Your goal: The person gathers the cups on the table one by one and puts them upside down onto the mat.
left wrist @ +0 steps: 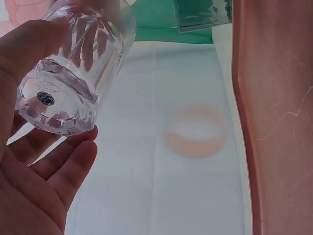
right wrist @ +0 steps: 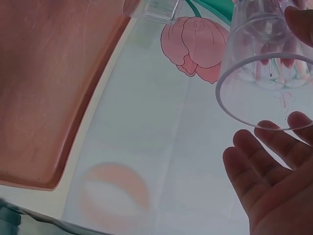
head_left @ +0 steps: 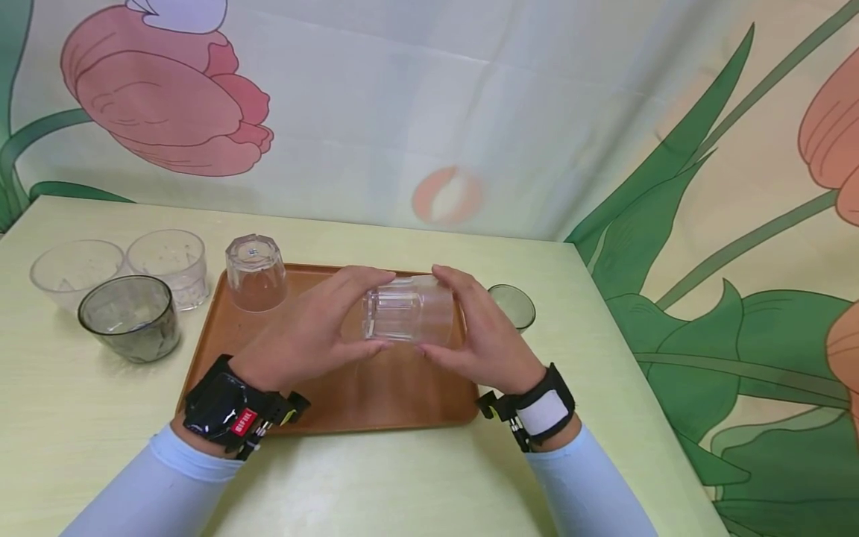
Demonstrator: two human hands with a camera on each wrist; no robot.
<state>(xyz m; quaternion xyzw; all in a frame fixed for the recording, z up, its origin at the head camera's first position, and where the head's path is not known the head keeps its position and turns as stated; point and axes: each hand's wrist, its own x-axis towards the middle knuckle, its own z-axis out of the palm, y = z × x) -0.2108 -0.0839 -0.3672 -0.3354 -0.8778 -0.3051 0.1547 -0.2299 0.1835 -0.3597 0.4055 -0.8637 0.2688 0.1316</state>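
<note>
A clear faceted drinking glass (head_left: 411, 309) lies sideways in the air over the brown tray (head_left: 396, 406), held between both hands. My left hand (head_left: 312, 328) grips its thick base end, thumb on the near side and fingers on the far side. In the left wrist view the base of the glass (left wrist: 58, 105) shows a small dark round mark. At the other end, my right hand (head_left: 486, 332) holds the glass near its open rim. The right wrist view shows the rim (right wrist: 230, 110) with fingertips right at its edge.
On the tray's back left corner another clear glass (head_left: 255, 272) stands upside down. Left of the tray are two clear glasses (head_left: 176, 261) (head_left: 74, 272) and a grey tinted glass (head_left: 130, 321). A grey-green glass (head_left: 513, 306) stands beyond the right hand. A patterned curtain (head_left: 376, 112) hangs behind the table.
</note>
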